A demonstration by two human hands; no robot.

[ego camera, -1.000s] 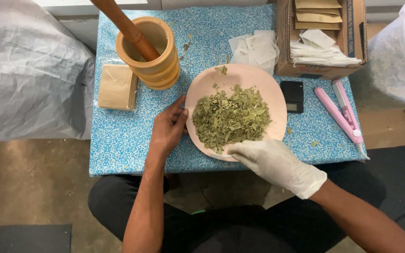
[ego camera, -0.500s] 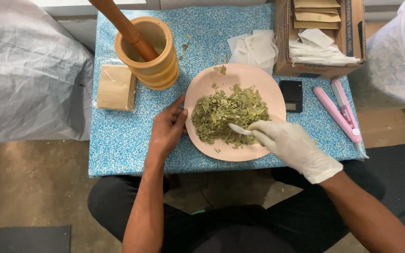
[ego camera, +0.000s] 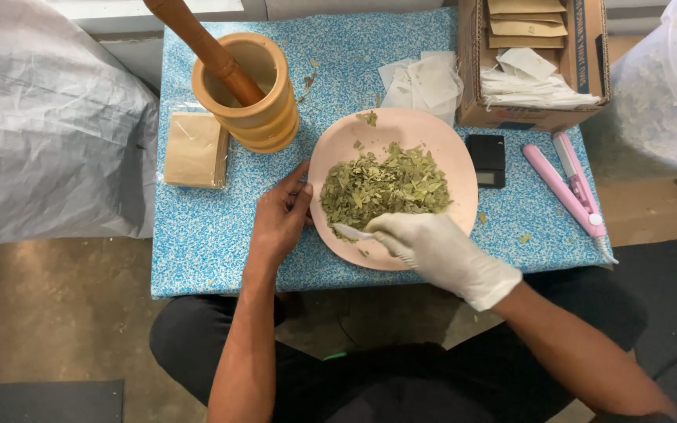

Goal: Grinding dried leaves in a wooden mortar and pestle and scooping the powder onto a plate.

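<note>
The pink plate (ego camera: 440,149) is sitting near the middle of the blue patterned counter (ego camera: 197,235), carrying a loose heap of dried green leaves (ego camera: 385,186). The bare left hand (ego camera: 280,215) is resting against the plate's left rim, fingers curled and bracing it rather than closing round anything. The gloved right hand (ego camera: 432,247) is closed on a small white spoon (ego camera: 352,232), whose bowl is lying at the near edge of the heap.

The leaves are looking very light, dry and brittle; they would likely crumble under a pinch and scatter at a nudge, so lifting them from beneath with the spoon seems better than grabbing them. A few flakes are already lying loose on the counter to the right. The plate appears stiff and smooth, probably sliding easily, so holding it at the rim is the sensible grip.

Far left, a wooden mortar (ego camera: 248,94) is standing with its pestle (ego camera: 201,43) leaning inside. Just right of the plate a small black scale (ego camera: 486,159) is lying, and beyond it a pink sealing tool (ego camera: 570,188).
</note>
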